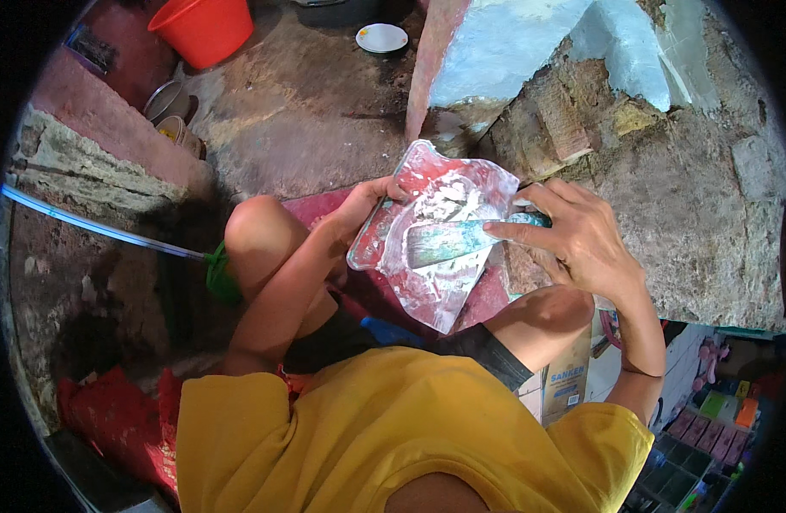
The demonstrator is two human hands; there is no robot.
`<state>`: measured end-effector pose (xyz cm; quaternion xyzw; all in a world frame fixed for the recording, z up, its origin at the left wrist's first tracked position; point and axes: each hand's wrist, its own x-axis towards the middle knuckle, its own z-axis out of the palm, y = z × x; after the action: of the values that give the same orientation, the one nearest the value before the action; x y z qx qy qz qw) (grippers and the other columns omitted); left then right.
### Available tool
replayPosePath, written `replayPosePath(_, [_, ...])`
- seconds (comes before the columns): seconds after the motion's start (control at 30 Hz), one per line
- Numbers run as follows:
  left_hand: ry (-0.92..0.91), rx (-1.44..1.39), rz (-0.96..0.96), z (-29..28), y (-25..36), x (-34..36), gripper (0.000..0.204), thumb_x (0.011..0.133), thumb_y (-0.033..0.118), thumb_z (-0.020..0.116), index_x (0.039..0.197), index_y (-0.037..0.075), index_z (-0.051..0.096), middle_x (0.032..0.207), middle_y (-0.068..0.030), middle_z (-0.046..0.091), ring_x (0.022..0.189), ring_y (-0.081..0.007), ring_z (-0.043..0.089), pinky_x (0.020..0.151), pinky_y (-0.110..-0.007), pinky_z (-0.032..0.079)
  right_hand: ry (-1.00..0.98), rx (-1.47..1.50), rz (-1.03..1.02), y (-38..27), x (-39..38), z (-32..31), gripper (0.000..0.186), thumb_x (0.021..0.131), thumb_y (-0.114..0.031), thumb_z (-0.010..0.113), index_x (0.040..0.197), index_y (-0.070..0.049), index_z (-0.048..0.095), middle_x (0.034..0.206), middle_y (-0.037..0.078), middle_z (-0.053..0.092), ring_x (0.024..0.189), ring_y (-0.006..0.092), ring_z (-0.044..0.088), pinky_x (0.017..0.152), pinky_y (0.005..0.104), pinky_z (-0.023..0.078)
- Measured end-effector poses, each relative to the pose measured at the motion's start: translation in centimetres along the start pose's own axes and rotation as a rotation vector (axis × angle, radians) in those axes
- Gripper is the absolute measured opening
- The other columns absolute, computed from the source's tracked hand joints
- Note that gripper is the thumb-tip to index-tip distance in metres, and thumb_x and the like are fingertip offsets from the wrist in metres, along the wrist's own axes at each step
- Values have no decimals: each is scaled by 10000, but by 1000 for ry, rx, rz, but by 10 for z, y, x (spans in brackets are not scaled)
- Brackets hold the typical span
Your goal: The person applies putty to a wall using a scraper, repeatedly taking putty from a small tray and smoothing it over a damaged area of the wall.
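Note:
A flat reddish board (380,239) with a notched, irregular outline rests in front of me above my lap, smeared with white paste (444,201). My left hand (365,203) grips its left edge, thumb on top and the other fingers mostly hidden underneath. In my right hand (576,231) is a putty knife (444,243), held from the right with an extended finger pressed along it. Its wide, greenish, paste-stained blade lies flat across the paste, pointing left. The knife's handle is mostly covered by my fingers.
Rough, crumbling masonry (666,197) with light blue plaster (504,51) rises at the right. A red bucket (206,32) and a white plate (382,38) stand at the back. A pale blue tube (102,224) runs in from the left; a cardboard box (565,380) is beside my right knee.

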<state>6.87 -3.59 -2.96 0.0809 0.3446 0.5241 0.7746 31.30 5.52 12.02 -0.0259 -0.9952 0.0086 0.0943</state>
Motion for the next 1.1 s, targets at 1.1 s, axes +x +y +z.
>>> replayPosePath(1.1, [93, -35, 344, -2, -7, 0, 535, 767, 238, 459, 1237, -18, 481, 1132, -176, 595, 1008, -318, 609, 914, -466, 487, -105, 131, 482, 11, 0, 2, 353, 795, -80, 601, 1142, -127, 639, 850, 162, 650, 735, 352, 609, 647, 427, 491])
